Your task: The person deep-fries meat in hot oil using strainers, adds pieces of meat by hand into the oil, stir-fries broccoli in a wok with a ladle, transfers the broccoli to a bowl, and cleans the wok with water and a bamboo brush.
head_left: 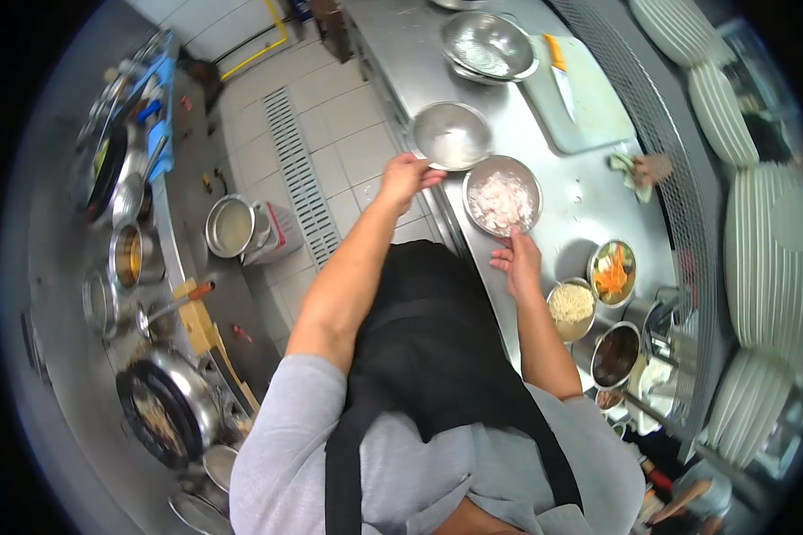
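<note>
My left hand (412,181) grips the near rim of a steel bowl (452,134) with white powder in it, thumb and fingers closed on the edge. Right beside it stands a second steel bowl (502,195) holding pale, flour-coated pieces. My right hand (519,257) pinches the near rim of that second bowl. Both bowls are at the front edge of the steel counter (567,214).
A green-white cutting board (589,111) with an orange-handled knife (561,76) lies behind, beside stacked bowls (488,46). Noodles (571,304) and cut vegetables (613,274) stand at the right. Another person's hand (651,169) holds a cloth (631,176). Stove pans line the left.
</note>
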`<control>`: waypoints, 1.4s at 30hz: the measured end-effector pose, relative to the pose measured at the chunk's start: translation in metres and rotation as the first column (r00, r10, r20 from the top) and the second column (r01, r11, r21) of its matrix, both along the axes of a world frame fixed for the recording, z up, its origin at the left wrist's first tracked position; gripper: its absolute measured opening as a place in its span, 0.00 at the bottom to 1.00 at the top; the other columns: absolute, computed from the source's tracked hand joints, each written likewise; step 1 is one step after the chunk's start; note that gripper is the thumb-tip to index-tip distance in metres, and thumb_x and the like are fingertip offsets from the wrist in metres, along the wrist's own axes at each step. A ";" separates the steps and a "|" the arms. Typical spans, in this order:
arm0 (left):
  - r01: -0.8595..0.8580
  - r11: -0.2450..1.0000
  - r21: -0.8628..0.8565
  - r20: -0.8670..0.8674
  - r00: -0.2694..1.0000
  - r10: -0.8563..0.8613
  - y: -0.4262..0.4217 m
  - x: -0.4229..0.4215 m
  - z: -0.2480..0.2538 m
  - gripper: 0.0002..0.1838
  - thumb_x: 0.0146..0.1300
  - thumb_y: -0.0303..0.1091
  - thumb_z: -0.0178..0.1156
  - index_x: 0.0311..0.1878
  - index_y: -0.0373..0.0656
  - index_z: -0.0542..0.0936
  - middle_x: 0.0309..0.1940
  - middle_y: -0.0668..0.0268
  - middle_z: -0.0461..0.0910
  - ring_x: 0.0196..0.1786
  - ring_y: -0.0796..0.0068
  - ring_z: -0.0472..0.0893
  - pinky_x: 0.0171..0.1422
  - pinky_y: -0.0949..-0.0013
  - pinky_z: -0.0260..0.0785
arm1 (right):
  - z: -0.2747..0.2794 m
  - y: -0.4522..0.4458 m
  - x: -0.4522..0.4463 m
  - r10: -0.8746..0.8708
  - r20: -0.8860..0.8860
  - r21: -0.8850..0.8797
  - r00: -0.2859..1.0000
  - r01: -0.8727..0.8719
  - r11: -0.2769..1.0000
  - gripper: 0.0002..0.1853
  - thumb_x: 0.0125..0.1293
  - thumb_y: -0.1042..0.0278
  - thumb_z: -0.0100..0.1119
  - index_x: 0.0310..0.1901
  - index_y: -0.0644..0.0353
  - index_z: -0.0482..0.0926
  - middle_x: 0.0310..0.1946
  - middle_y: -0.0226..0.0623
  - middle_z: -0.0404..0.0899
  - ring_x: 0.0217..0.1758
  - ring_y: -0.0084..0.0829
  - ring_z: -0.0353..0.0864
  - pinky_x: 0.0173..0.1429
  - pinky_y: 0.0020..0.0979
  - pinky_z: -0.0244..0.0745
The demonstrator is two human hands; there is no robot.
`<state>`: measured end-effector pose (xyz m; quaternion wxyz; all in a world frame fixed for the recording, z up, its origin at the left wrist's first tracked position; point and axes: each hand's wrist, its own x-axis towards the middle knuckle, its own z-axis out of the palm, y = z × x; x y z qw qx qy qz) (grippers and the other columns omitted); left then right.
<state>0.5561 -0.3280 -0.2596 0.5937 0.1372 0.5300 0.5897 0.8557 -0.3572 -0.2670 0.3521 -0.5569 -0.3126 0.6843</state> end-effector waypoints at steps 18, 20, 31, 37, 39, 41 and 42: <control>-0.809 0.422 -0.409 -0.135 0.511 0.849 -0.508 0.004 -0.072 0.16 0.72 0.39 0.63 0.56 0.39 0.78 0.52 0.57 0.84 0.45 0.65 0.87 0.47 0.66 0.82 | 0.038 -0.050 -0.158 0.849 0.202 0.066 0.489 -0.871 0.486 0.09 0.75 0.70 0.56 0.47 0.67 0.79 0.35 0.36 0.83 0.29 0.24 0.80 0.37 0.28 0.82; -0.885 0.233 -0.403 -0.127 0.307 0.943 -0.560 0.030 -0.075 0.21 0.74 0.43 0.59 0.61 0.38 0.75 0.54 0.54 0.83 0.48 0.61 0.86 0.52 0.60 0.81 | 0.035 -0.070 -0.216 0.933 0.229 0.136 0.278 -0.958 0.253 0.10 0.75 0.69 0.57 0.47 0.67 0.80 0.34 0.34 0.83 0.29 0.23 0.79 0.36 0.28 0.81; -0.904 -0.425 0.034 0.602 -0.321 0.731 -0.696 0.072 -0.038 0.50 0.72 0.71 0.45 0.75 0.29 0.61 0.73 0.44 0.68 0.74 0.49 0.70 0.80 0.47 0.58 | 0.052 -0.354 -0.448 0.881 0.208 0.175 -0.424 -0.870 -0.460 0.09 0.74 0.68 0.59 0.40 0.66 0.81 0.32 0.34 0.83 0.33 0.23 0.82 0.38 0.29 0.82; -0.888 -0.448 0.101 0.620 -0.296 0.727 -0.736 0.029 -0.067 0.46 0.73 0.67 0.47 0.76 0.33 0.61 0.72 0.45 0.68 0.74 0.48 0.69 0.81 0.45 0.58 | 0.034 -0.486 -0.497 0.771 0.274 0.164 -0.575 -0.762 -0.627 0.10 0.74 0.69 0.59 0.34 0.64 0.78 0.29 0.31 0.81 0.29 0.22 0.80 0.38 0.28 0.81; -0.873 -0.471 0.124 0.648 -0.289 0.705 -0.751 0.017 -0.067 0.36 0.74 0.57 0.54 0.71 0.36 0.66 0.67 0.47 0.73 0.71 0.49 0.73 0.78 0.45 0.64 | 0.032 -0.514 -0.502 0.759 0.261 0.135 -0.597 -0.756 -0.641 0.10 0.73 0.70 0.60 0.34 0.65 0.78 0.28 0.32 0.81 0.29 0.22 0.81 0.38 0.29 0.83; -0.904 -0.419 0.085 0.607 -0.287 0.741 -0.762 0.020 -0.069 0.31 0.73 0.51 0.57 0.69 0.37 0.68 0.64 0.48 0.75 0.69 0.50 0.75 0.75 0.45 0.67 | 0.022 -0.535 -0.506 0.739 0.240 0.104 -0.629 -0.741 -0.664 0.09 0.73 0.70 0.60 0.34 0.65 0.78 0.28 0.32 0.81 0.29 0.23 0.81 0.38 0.29 0.84; -0.917 -0.394 0.064 0.585 -0.286 0.759 -0.767 0.022 -0.069 0.29 0.73 0.49 0.58 0.67 0.37 0.69 0.62 0.49 0.76 0.68 0.51 0.76 0.74 0.45 0.69 | 0.020 -0.546 -0.507 0.724 0.227 0.085 -0.652 -0.727 -0.681 0.09 0.73 0.70 0.60 0.34 0.65 0.78 0.28 0.33 0.80 0.28 0.23 0.81 0.38 0.30 0.85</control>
